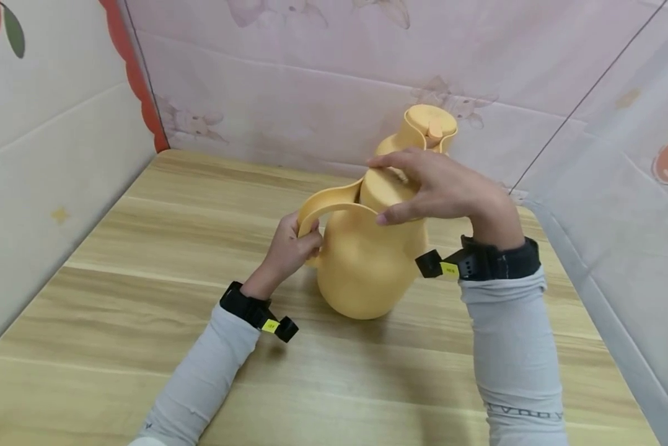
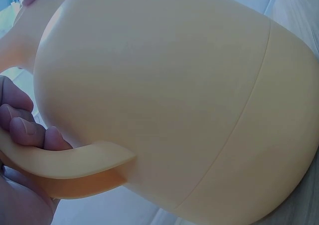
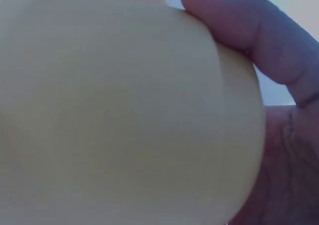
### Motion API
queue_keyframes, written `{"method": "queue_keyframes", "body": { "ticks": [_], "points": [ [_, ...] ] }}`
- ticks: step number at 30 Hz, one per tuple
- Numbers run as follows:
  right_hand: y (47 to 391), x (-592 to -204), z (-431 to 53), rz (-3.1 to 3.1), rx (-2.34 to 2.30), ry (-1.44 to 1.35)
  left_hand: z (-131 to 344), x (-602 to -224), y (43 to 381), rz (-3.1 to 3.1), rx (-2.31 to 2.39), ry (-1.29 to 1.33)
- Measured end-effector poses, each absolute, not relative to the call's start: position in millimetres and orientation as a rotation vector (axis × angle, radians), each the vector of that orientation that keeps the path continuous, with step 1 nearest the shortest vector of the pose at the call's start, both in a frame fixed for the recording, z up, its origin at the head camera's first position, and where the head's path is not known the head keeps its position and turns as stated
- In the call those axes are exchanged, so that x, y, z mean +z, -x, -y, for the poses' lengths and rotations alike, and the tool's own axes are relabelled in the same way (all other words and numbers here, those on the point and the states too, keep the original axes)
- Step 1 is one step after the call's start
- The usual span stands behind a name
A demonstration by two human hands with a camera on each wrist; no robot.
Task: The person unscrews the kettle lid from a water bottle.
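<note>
A yellow thermos jug (image 1: 362, 266) stands on the wooden table in the head view, its looped handle (image 1: 328, 207) pointing left. My left hand (image 1: 289, 248) grips the handle low down, fingers curled through the loop; the left wrist view shows those fingertips (image 2: 27, 130) close against the jug body (image 2: 164, 85). From the right, my right hand (image 1: 437, 186) spans the jug's round lid (image 1: 386, 189), thumb on the near side and fingers on the far side. In the right wrist view, the thumb (image 3: 234, 23) bends over the edge of the pale yellow top (image 3: 139, 110).
Right behind the jug rises another yellow round cap (image 1: 431, 116) with a small orange tab, its lower part hidden by the jug and my right hand. The wood-grain table (image 1: 144, 297) meets printed sheets (image 1: 267, 93) at the back and sides.
</note>
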State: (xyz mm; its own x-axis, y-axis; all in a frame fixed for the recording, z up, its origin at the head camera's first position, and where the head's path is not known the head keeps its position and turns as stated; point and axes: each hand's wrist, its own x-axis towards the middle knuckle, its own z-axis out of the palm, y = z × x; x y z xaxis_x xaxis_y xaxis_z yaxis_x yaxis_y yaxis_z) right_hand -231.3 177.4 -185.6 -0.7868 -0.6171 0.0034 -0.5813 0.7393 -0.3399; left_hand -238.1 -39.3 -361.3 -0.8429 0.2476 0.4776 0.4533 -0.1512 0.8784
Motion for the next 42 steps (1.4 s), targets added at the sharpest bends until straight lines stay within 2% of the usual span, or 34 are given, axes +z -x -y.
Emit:
{"method": "queue_keyframes", "body": {
  "ticks": [15,31,42],
  "points": [
    [215.0,-167.0,-183.5,-3.013,-0.711,1.084,40.5,-364.8,238.2,1.955,-2.137,0.804],
    [211.8,-172.5,-189.5,-3.040,-0.823,1.196,42.4,-370.8,242.9,1.955,-2.122,0.818],
    [203.5,-181.4,-219.0,-3.085,-1.039,1.003,42.0,-371.1,243.2,1.959,-2.122,0.820]
  ]
}}
